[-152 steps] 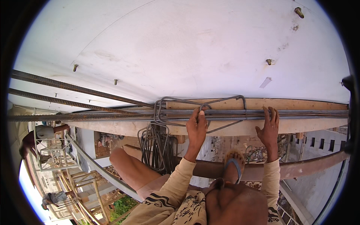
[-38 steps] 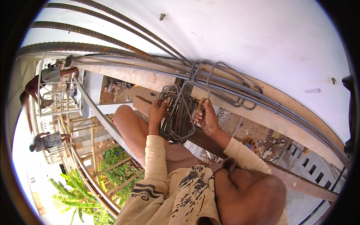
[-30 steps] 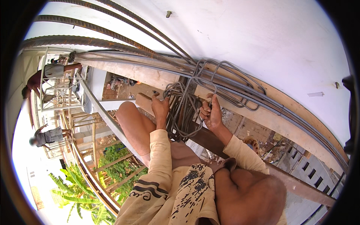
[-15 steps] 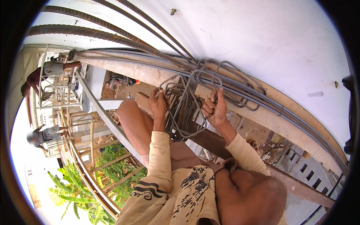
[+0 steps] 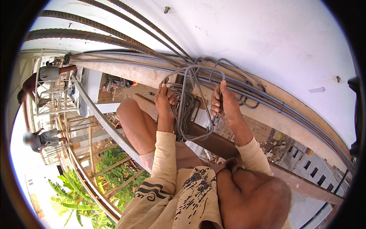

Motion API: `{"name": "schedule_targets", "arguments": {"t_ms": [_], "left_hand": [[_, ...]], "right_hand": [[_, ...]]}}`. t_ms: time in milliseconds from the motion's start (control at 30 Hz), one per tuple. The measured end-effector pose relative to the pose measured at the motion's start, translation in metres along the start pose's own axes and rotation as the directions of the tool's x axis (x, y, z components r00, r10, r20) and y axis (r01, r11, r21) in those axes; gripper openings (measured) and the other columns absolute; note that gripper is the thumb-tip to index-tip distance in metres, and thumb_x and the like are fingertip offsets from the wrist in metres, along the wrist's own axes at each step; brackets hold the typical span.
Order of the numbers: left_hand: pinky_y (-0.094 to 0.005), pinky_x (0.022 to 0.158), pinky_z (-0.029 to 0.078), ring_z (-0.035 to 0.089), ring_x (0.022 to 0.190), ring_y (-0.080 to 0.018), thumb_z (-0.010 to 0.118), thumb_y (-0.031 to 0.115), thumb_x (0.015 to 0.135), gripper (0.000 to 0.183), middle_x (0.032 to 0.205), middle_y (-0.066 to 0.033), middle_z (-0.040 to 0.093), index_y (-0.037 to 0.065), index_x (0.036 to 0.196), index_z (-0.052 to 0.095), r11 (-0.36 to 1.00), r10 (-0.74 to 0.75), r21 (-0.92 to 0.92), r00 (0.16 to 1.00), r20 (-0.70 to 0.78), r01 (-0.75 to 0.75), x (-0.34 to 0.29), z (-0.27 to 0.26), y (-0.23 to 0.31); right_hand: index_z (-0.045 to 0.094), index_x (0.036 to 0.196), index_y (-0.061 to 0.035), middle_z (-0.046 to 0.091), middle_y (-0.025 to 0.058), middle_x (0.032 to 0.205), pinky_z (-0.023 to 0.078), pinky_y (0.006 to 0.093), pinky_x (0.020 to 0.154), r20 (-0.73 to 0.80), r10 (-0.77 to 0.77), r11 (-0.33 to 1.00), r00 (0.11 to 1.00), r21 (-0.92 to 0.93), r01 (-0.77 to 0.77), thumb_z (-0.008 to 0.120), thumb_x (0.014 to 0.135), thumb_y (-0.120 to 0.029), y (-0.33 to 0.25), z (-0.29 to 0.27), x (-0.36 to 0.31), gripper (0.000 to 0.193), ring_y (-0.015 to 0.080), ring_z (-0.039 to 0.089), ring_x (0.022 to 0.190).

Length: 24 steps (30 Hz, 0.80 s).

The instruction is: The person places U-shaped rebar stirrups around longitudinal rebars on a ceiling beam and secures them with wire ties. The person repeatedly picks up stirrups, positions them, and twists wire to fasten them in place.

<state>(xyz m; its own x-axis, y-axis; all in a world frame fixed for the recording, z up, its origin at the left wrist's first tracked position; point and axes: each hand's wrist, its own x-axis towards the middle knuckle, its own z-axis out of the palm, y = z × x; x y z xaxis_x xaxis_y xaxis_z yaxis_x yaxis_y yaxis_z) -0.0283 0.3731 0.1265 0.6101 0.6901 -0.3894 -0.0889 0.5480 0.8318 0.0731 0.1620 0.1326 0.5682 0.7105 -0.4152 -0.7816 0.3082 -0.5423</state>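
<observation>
I sit high up on a steel beam (image 5: 213, 143) beside a white wall. My left hand (image 5: 164, 102) grips the left side of a bundle of bent rebar stirrups (image 5: 188, 107) that hangs over the beam. My right hand (image 5: 224, 104) is closed on the right side of one raised stirrup loop (image 5: 192, 70). More stirrups (image 5: 236, 78) are threaded around long ribbed rebars (image 5: 114, 38) that run along a wooden form board (image 5: 282, 110).
A white wall (image 5: 248, 34) with several small anchors fills the upper view. Two other people (image 5: 42, 74) (image 5: 40, 137) stand on scaffolding at the far left. Green plants (image 5: 87, 187) and the ground lie far below. My knees are bent over the beam.
Since five seconds ago my view swung left toward the stirrup bundle. In the last second both hands rose, lifting one stirrup loop up out of the bundle toward the long bars.
</observation>
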Motion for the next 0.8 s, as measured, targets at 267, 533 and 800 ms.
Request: {"name": "schedule_targets", "arguments": {"t_ms": [267,533,800], "left_hand": [[-0.0194,0.044,0.032,0.036,0.049,-0.0038,0.048,0.025,0.11,0.029,0.066,0.007,0.037,0.01,0.133,0.056,0.996,-0.024,-0.089,1.0,-0.008,0.023,0.0,0.005,-0.006],[-0.0199,0.041,0.034,0.038,0.044,-0.0051,0.049,0.025,0.11,0.028,0.063,0.0053,0.04,0.006,0.128,0.058,0.999,-0.051,0.005,0.994,0.101,0.05,-0.013,0.031,-0.01],[-0.0223,0.044,0.034,0.037,0.048,-0.006,0.05,0.025,0.11,0.021,0.065,0.0063,0.04,0.011,0.12,0.061,0.959,-0.16,-0.248,0.985,-0.067,0.139,-0.001,0.018,-0.022]], "right_hand": [[0.038,0.075,-0.0155,0.034,-0.0053,0.058,0.025,0.0244,0.039,-0.071,-0.163,0.986,0.984,0.001,0.164,0.045,0.102,-0.067,-0.01,-0.002,-0.006,0.059,0.0065,0.032,0.046],[0.037,0.074,-0.0122,0.033,-0.0042,0.057,0.026,0.0243,0.042,0.133,-0.281,0.906,0.951,-0.29,0.308,0.041,0.108,-0.057,-0.011,0.011,-0.028,0.057,0.0051,0.03,0.048],[0.04,0.07,-0.0066,0.034,-0.0022,0.056,0.023,0.029,0.045,0.471,-0.38,0.863,0.796,-0.13,0.488,0.053,0.104,-0.054,-0.015,-0.001,-0.058,0.06,0.0099,0.031,0.048]]}}
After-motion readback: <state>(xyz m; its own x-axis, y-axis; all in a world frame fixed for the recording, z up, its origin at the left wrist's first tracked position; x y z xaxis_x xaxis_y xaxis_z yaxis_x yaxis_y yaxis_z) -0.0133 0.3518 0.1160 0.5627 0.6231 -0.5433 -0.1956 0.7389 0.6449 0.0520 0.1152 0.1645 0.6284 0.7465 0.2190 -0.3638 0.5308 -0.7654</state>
